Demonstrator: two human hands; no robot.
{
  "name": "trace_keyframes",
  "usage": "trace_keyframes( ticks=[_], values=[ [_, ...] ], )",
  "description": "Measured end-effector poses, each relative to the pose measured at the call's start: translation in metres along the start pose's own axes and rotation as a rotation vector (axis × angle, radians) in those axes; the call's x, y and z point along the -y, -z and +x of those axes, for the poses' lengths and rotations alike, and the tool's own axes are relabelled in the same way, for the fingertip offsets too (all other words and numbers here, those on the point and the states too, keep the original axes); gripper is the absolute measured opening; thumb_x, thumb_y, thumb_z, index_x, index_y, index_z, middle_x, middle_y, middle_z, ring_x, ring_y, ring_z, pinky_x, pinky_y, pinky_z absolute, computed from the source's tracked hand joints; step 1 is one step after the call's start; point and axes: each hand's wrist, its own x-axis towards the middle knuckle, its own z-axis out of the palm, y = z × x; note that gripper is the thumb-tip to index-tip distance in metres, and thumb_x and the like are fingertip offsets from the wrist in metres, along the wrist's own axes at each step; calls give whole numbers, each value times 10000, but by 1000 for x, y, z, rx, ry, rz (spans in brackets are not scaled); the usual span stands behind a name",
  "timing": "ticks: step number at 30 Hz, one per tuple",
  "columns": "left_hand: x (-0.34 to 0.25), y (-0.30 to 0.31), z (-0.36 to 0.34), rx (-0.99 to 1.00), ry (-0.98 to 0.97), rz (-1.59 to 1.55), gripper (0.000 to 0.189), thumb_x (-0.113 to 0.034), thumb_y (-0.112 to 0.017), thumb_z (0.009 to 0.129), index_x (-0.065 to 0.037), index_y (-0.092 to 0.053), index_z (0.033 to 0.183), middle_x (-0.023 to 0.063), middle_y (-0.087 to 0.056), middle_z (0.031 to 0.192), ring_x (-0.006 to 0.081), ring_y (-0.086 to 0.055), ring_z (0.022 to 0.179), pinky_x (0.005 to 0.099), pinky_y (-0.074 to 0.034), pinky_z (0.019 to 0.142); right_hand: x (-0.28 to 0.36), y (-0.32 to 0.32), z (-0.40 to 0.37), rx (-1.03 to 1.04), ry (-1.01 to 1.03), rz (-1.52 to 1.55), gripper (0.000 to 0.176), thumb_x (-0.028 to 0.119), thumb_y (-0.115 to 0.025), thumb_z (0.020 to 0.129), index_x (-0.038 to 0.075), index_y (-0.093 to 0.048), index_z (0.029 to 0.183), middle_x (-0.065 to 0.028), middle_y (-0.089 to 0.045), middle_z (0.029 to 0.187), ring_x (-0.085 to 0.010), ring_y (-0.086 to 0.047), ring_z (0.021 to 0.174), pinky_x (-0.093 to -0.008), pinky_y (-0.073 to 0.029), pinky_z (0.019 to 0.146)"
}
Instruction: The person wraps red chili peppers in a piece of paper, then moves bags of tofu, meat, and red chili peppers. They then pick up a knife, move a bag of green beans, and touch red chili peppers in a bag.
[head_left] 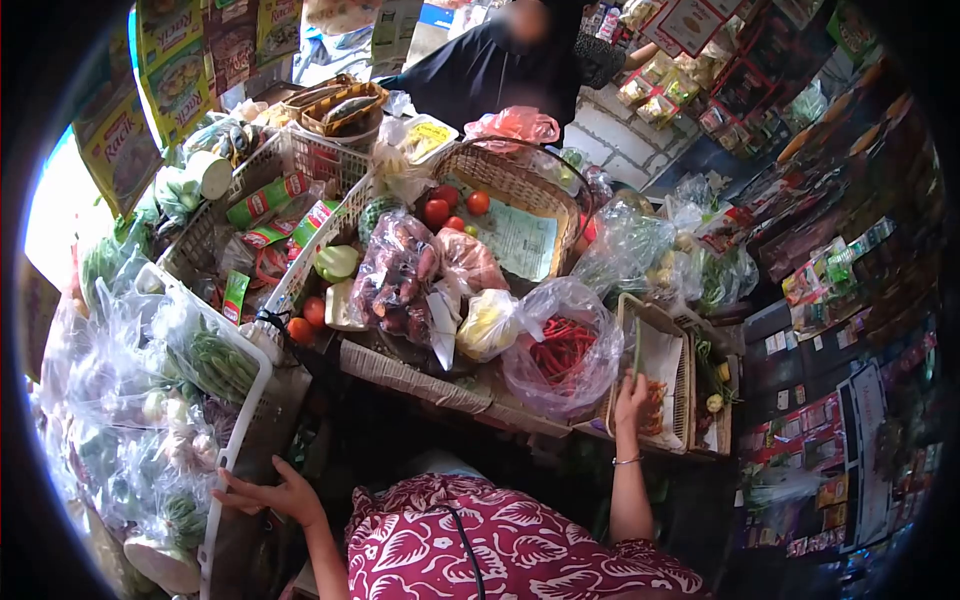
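Observation:
My left hand [268,494] is open, its fingers spread at the rim of a white plastic crate [240,420]. Bagged green beans [215,362] and bagged garlic bulbs [195,440] lie in that crate. On the other side, my right hand [630,402] is closed around the lower end of a thin green stalk [638,345], which points away from me. Below it is a shallow wicker basket [684,395] holding small orange-red chillies [655,405]. A clear bag of long red chillies [560,352] sits left of this hand.
Behind the chillies stands a wicker basket [510,165] with tomatoes [437,212]. Bagged shallots [398,265] and a crate of packets [335,235] are to the left. A person in dark clothing [480,75] is across the stall. Seasoning sachets [120,150] hang at upper left.

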Motion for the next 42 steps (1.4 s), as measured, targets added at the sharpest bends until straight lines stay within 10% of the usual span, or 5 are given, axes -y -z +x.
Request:
trace_keyframes(
  ticks=[10,15,18,25,42],
  values=[
    [-31,20,4,83,-47,-256,616,-121,-591,759,-35,-325,1307,203,-235,1372,323,-204,1283,450,-128,1034,-22,-11,7,9,-25,109,238,215,-488,854,48,-584,995,-173,-614,854,-332,-583,792,-378,-433,680],
    [-27,26,45,61,-177,-411,194,-3,-541,775,-15,-590,962,108,-582,934,232,-516,912,343,-376,847,-25,-14,9,-7,-13,131,273,247,-505,834,31,-596,975,-206,-605,842,-360,-579,801,-383,-435,686],
    [-3,27,81,199,-111,-412,179,-24,-551,785,-17,-594,959,97,-588,887,177,-542,805,295,-418,730,-16,-7,10,212,-139,-29,301,262,-520,831,10,-600,975,-231,-594,920,-359,-581,875,-380,-439,722],
    [3,16,109,476,31,-374,161,-104,-562,813,-78,-607,965,21,-579,687,93,-490,535,243,-394,497,-11,-8,5,-92,18,207,288,225,-494,857,-7,-571,1010,-180,-607,815,-319,-583,751,-374,-429,640],
    [-6,21,107,424,-79,-300,134,-125,-588,790,-98,-611,919,32,-577,653,122,-511,517,281,-407,499,-25,-11,2,83,61,-32,264,183,-489,849,26,-552,1051,-204,-600,914,-357,-565,883,-395,-432,740]
  ],
)
